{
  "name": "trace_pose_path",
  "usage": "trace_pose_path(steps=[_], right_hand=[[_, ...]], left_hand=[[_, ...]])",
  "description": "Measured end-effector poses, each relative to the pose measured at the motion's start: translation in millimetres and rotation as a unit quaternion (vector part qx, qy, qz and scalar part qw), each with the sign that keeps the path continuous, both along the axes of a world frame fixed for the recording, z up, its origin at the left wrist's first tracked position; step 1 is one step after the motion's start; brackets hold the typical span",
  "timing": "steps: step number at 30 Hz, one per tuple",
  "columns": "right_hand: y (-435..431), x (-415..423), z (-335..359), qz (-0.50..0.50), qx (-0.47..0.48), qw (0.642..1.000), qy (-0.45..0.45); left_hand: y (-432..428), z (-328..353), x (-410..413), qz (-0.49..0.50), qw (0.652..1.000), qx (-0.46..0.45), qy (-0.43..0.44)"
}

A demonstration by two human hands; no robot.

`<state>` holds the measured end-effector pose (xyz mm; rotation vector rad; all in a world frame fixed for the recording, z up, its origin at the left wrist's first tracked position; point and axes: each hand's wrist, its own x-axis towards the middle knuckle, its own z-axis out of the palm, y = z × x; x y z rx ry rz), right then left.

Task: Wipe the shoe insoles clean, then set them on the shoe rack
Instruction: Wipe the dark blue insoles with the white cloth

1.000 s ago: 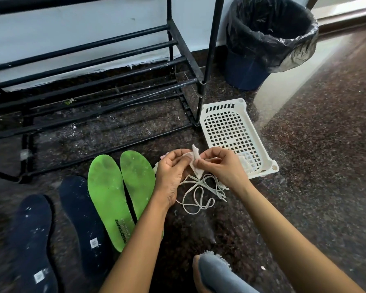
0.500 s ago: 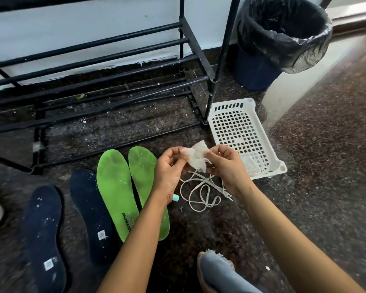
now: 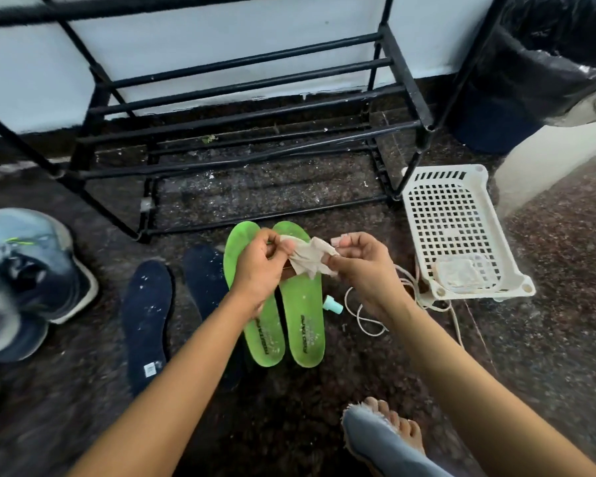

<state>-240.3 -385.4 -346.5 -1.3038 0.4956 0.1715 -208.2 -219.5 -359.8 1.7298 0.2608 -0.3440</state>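
Two flat green insoles (image 3: 303, 321), dusty and white-specked, lie side by side on the speckled floor, long axes 12-to-6, toes at 12 toward the black tube rack (image 3: 255, 115). Two navy insoles (image 3: 147, 318) lie at their 9. Above the toes, left hand (image 3: 258, 270) and right hand (image 3: 362, 266) each pinch a crumpled wipe (image 3: 307, 259).

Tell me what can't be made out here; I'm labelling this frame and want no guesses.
All in the head view:
The right dark insole: partly hidden by the left forearm.
The green insoles: upper parts partly covered by the left hand and wipe.
The shoes: blurred, cut by the left edge.
The bin: cut by top and right edges.
The teal object: too small to identify.
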Motion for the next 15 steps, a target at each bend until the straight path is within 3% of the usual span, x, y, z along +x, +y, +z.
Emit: trace_pose_path(steps=[4,6,10,15], right_hand=[[30,4,8,0.029,0.231,0.969,0.083],[45,5,12,0.03,0.302,0.945,0.125],[69,7,14,0.063,0.256,0.954,0.144],[91,6,17,0.155,0.196,0.96,0.129]], left_hand=[[30,13,-5,0.117,0.988,-0.089,0.038],[38,17,-10,0.141,0.983,-0.098,0.063],[59,32,-15,0.096,0.975,-0.136,0.149],[102,54,-15,-0.003,0.979,-0.092,0.183]])
